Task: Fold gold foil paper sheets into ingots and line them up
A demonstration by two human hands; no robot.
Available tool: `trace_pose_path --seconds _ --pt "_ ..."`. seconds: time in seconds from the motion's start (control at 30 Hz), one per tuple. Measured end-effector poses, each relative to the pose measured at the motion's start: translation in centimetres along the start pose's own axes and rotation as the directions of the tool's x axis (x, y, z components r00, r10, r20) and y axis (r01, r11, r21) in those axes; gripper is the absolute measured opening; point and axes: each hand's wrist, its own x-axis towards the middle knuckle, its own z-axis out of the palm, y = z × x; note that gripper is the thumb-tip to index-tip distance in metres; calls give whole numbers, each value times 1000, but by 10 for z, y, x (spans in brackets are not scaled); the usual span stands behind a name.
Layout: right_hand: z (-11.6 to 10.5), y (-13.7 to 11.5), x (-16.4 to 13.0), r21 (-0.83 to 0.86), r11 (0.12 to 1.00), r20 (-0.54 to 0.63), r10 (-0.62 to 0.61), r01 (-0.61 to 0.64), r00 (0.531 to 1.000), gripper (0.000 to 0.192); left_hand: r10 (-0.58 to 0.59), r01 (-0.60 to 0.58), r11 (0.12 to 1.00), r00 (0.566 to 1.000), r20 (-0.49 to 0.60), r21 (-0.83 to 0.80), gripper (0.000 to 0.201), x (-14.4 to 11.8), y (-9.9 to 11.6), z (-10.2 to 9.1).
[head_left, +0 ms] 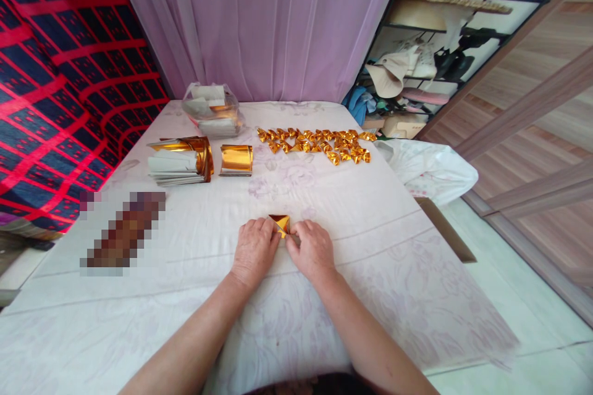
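Observation:
My left hand (pixel 253 248) and my right hand (pixel 312 249) lie side by side on the white flowered cloth (pixel 380 241). Between their fingertips sits a small folded piece of gold foil paper (pixel 280 223), pinched from both sides and pressed on the cloth. Much of the piece is covered by my fingers. Farther back lie several finished gold folded pieces (pixel 317 143) in rows.
A stack of gold-and-white paper sheets (pixel 178 162) and a curled gold sheet (pixel 236 159) lie at the back left. Behind them stands a clear plastic bag of paper (pixel 213 110). A white plastic bag (pixel 430 170) hangs at the table's right edge. A purple curtain (pixel 259 18) closes the far side.

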Motion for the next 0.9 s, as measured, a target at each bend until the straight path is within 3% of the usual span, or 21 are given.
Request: trace_pose_path --seconds 0.4,0.7,0.9 --pt "3 2 0 -3 1000 -30 -9 9 1000 1 74 -74 992 997 -3 -104 4 -1 -11 0" --pt "0 -5 3 -45 999 -11 29 -30 1000 14 52 -55 992 998 -30 -114 3 0 -11 3" --pt "-2 -6 5 -19 998 27 65 -64 998 9 44 -49 989 998 -35 -140 8 -1 -11 2"
